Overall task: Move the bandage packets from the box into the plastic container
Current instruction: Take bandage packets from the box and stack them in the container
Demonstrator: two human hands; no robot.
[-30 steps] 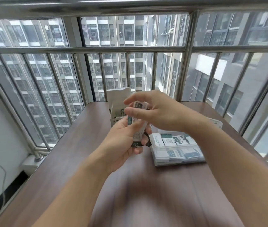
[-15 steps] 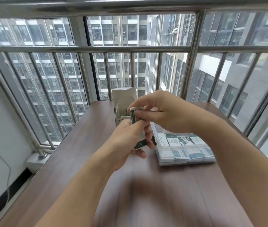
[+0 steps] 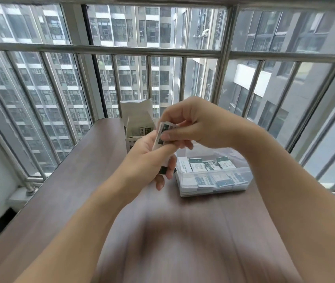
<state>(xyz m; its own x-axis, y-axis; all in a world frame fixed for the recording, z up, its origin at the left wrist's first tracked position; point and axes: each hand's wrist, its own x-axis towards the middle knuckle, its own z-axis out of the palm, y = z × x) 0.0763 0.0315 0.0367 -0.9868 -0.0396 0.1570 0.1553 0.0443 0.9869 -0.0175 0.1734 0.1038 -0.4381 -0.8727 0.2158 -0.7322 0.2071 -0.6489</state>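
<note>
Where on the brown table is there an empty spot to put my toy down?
The brown wooden table is bare along its left side, between the window railing and the open white cardboard box. The near strip, under the forearms, is bare too. It is crowded at the far right, where the clear plastic container of bandage packets sits beside both hands.

High-rise flat, enclosed balcony or window bay; a narrow wood-grain table (image 3: 76, 180) runs up to glazing fenced by steel railing bars (image 3: 121, 49); white wall at left. Outside, close-packed residential tower blocks (image 3: 133, 78) with many storeys of windows; viewpoint well above ground.
</note>
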